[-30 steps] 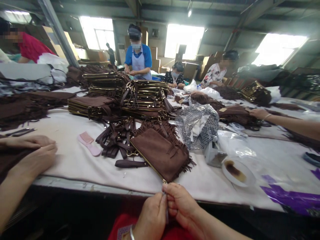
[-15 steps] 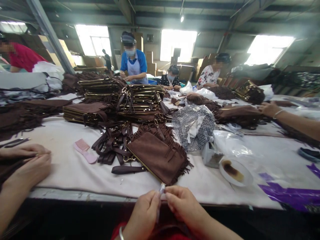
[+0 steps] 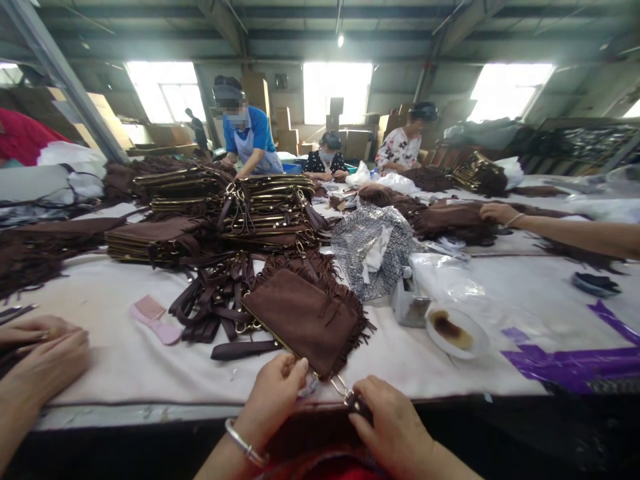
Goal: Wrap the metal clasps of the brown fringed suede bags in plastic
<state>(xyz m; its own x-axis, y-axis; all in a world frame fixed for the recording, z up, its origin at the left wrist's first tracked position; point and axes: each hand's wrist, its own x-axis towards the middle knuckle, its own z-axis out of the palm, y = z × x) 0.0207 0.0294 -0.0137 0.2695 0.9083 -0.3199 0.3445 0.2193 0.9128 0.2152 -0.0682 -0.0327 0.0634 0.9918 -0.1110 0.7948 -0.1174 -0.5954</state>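
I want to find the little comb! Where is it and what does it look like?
Look at the white table, just left of the tangle of brown straps. The pink comb lies flat there alone, the only pink thing among brown bags.

The bag (image 3: 305,319) is flat brown suede with fringe along its far and right edges and a brass-coloured frame along its near-left edge. It lies on the white cloth at the table's near edge, turned at a slant. A metal clasp (image 3: 341,387) hangs off its near corner, joined to a dark strap end (image 3: 361,404).
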